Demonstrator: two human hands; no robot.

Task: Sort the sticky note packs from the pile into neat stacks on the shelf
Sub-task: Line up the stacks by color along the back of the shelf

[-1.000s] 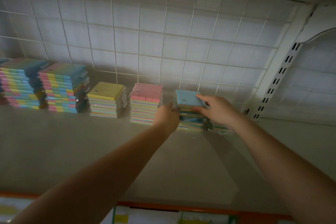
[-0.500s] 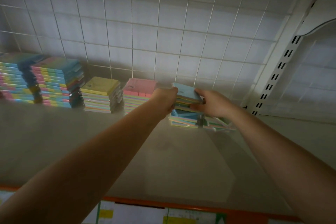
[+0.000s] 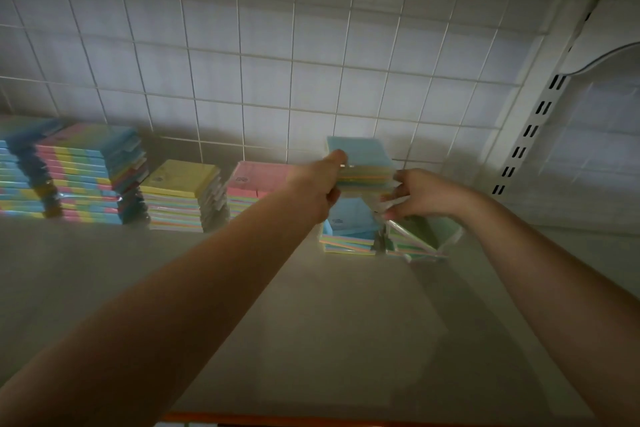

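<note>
My left hand (image 3: 320,189) grips a small stack of sticky note packs (image 3: 363,163) with a blue top, lifted above the shelf (image 3: 242,305). Below it a blue-topped pack (image 3: 349,222) lies on a few others. Just to the right, my right hand (image 3: 422,196) pinches the wrapped edge of a tilted green pack (image 3: 420,237) in the loose pile. Further left stand neat stacks: a pink-topped stack (image 3: 258,180), a yellow-topped stack (image 3: 180,196) and two tall multicoloured stacks (image 3: 90,177).
A white wire grid (image 3: 277,62) backs the shelf. A slotted white upright (image 3: 533,128) stands at the right. An orange strip (image 3: 311,418) runs along the shelf's front edge. Bare shelf surface lies in front of the stacks.
My left hand has raised the blue-topped packs higher off the pile. My right hand has let go of them and dropped to the green pack on the right.
</note>
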